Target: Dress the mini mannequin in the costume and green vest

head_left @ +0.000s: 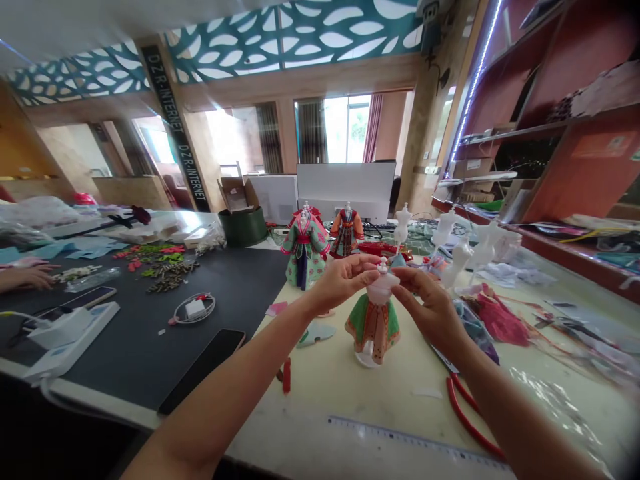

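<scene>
A miniature white dress form (383, 288) stands upright on its round base in front of me, wearing a green and orange-brown skirt (374, 327). From the left, my left hand (347, 279) closes its fingers at the form's neck and shoulder. My right hand (425, 297) pinches at the opposite shoulder. Whether a thin pale cloth lies between the fingers and the form is too small to tell. Behind my left hand stand a form in a green floral robe (301, 250) and one in an orange robe (347, 232).
Red-handled scissors (463, 407) lie partly under my right forearm. A ruler (400, 437) runs along the front edge. Bare white forms (460, 257) and fabric scraps (503, 317) are at right. A phone (205, 367), a power strip (75, 340) and another person's hand (30, 275) are at left.
</scene>
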A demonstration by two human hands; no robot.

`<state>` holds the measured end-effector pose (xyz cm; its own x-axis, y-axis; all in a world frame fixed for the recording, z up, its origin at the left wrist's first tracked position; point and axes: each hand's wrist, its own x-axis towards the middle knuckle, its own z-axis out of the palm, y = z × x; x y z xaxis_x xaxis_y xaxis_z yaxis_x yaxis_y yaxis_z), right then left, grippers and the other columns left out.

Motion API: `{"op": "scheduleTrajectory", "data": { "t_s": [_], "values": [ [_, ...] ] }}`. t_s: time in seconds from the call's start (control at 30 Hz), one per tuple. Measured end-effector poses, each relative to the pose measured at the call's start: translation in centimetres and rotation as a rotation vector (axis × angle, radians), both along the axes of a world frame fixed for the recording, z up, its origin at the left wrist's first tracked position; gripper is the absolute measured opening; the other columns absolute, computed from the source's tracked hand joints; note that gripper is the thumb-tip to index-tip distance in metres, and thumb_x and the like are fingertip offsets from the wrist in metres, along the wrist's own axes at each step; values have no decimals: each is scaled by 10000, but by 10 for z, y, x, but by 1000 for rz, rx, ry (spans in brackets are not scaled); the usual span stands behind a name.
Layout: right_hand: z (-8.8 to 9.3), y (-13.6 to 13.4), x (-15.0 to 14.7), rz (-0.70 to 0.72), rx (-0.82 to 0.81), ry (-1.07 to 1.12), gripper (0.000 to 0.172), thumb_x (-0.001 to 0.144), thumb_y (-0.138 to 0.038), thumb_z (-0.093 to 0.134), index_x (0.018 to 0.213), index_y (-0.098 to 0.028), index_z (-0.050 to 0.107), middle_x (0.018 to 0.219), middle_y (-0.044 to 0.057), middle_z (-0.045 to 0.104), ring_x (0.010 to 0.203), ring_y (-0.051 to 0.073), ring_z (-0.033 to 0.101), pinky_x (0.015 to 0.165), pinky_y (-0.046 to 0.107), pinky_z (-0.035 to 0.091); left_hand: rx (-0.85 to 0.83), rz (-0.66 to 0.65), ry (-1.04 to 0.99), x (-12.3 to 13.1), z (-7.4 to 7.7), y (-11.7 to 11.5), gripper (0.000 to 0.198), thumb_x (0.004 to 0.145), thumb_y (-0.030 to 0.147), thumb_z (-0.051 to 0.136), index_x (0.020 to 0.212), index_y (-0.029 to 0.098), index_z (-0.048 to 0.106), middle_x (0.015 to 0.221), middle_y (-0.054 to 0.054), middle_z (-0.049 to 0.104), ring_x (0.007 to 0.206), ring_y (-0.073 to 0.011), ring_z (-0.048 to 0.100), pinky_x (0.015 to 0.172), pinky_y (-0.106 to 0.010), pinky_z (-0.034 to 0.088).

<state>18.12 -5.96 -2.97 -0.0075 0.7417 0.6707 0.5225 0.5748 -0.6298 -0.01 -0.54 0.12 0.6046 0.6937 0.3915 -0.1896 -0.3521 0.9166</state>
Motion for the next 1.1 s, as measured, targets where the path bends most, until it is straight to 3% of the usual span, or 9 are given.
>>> {"op": "scheduleTrajectory", "data": {
  "t_s": [0.13, 0.3, 0.37, 0.47, 0.6, 0.7, 0.8, 0.93, 1.1],
  "values": [
    [-5, -12, 1, -126, 35, 41, 336, 839, -409, 566, 1112, -214, 555, 1013, 71, 647, 885, 210, 629, 805, 388, 508, 38, 115, -33, -19, 4, -4, 445, 804, 322, 635, 1194, 130, 538, 1115, -140, 644, 1031, -206, 599, 896, -330, 446],
    [-34, -51, 5, -422, 123, -26, 231, 880, -369, 506, 1034, -220, 593, 942, 65, 664, 870, 230, 634, 798, 381, 483, 8, 372, 49, -79, -8, -20, 390, 797, 334, 631, 1123, 124, 583, 1048, -116, 668, 989, -201, 611, 864, -319, 461],
    [-53, -65, 1, -269, 177, -189, 199, 882, -314, 502, 1026, -206, 586, 900, 66, 657, 832, 216, 636, 767, 349, 490, -41, 478, 169, -104, -21, -28, 327, 804, 336, 612, 1060, 132, 612, 980, -95, 692, 927, -192, 630, 811, -301, 473],
    [-77, -77, -21, 75, 256, -389, 212, 874, -205, 510, 1080, -188, 552, 967, 83, 651, 889, 198, 622, 772, 297, 490, 48, 618, 407, -129, -45, -36, 221, 824, 332, 564, 890, 146, 663, 851, -54, 703, 806, -169, 629, 752, -275, 464],
    [-90, -78, -64, 489, 125, -642, 178, 899, -123, 392, 935, -190, 553, 814, 55, 638, 703, 163, 578, 654, 276, 473, 217, 677, 777, -132, -80, -44, 228, 849, 289, 487, 817, 171, 680, 756, -19, 682, 686, -153, 597, 627, -243, 422],
    [-99, -73, -85, 574, 78, -716, 196, 894, -105, 363, 868, -188, 539, 772, 52, 618, 655, 164, 536, 609, 276, 441, 265, 666, 844, -120, -100, -45, 217, 827, 245, 500, 722, 174, 676, 712, -24, 664, 692, -169, 589, 642, -253, 402],
    [-114, -66, -90, 583, 75, -705, 178, 889, -106, 370, 851, -182, 526, 787, 57, 615, 656, 162, 519, 600, 269, 420, 307, 674, 882, -111, -108, -40, 211, 819, 221, 501, 694, 174, 665, 719, -32, 660, 721, -177, 585, 673, -259, 391],
    [-130, -61, -88, 569, 89, -641, 170, 902, -116, 374, 848, -187, 519, 740, 42, 599, 639, 158, 511, 584, 260, 396, 335, 731, 906, -113, -102, -23, 255, 848, 211, 438, 712, 181, 652, 751, -25, 653, 719, -162, 570, 661, -250, 376],
    [-132, -60, -87, 553, 5, -594, 179, 909, -119, 368, 833, -189, 515, 729, 42, 593, 653, 155, 523, 597, 256, 397, 333, 790, 963, -115, -96, 8, 228, 839, 232, 447, 805, 192, 669, 801, -35, 666, 740, -177, 573, 649, -259, 379]
  ]
}}
